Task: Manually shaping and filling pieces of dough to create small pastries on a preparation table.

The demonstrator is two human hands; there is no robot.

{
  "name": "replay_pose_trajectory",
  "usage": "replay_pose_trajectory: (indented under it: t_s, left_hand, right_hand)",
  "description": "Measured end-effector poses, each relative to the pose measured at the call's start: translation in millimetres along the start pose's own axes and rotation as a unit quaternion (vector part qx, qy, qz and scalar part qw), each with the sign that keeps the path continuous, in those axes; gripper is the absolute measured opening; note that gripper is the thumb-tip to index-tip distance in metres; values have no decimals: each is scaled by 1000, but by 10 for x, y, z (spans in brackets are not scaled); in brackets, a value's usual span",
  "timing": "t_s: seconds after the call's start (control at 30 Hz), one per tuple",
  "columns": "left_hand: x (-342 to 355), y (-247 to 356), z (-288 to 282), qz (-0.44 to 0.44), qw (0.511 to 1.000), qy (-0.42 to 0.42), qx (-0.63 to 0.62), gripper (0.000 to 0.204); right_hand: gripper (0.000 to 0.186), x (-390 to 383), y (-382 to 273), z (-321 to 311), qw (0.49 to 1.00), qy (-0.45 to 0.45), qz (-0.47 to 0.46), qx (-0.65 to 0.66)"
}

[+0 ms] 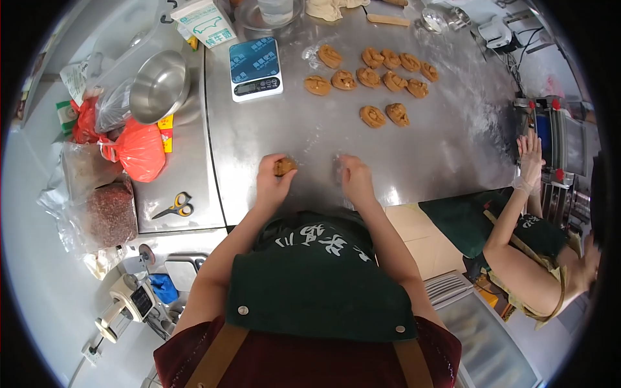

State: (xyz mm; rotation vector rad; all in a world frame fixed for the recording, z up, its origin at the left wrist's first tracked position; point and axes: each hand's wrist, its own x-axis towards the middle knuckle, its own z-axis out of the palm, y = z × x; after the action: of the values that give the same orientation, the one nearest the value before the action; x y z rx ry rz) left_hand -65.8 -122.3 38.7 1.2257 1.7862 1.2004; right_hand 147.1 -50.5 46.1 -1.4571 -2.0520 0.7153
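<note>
My left hand (273, 184) is closed around a small piece of brown dough (283, 167), just above the steel table near its front edge. Level with it to the right, my right hand (357, 180) has its fingers curled together; whatever they hold, if anything, is hidden. Farther back lie several lumpy brown dough pieces (369, 77) in loose rows, each with a folded, uneven top. Two of these, among them a front dough piece (372, 116), sit closer to me than the others. Left of the rows stands a digital scale (256, 64) with a blue top.
At left are a steel bowl (160, 87), a red plastic bag (139, 152), scissors (176, 205) and a bag of dark red filling (111, 213). A milk carton (206, 24) stands behind the scale. On the right, a co-worker's hands (530, 155) are pressed together beside a machine.
</note>
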Motion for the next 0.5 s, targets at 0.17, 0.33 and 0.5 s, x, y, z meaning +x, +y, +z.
replay_pose_trajectory:
  t_s: [0.17,0.33,0.5]
  left_hand:
    - [286,201,493,104,989,-70,80,40]
    - [430,207,930,130,974,-134,127,56]
    - [299,172,706,166,964,-147,146,76]
  right_hand:
    - [22,144,3,-319,967,-151,187,-78]
    - [36,-117,64,-126,998,-16,-38,-57]
    - [46,-173,54,-10,995,-61,-74,-35]
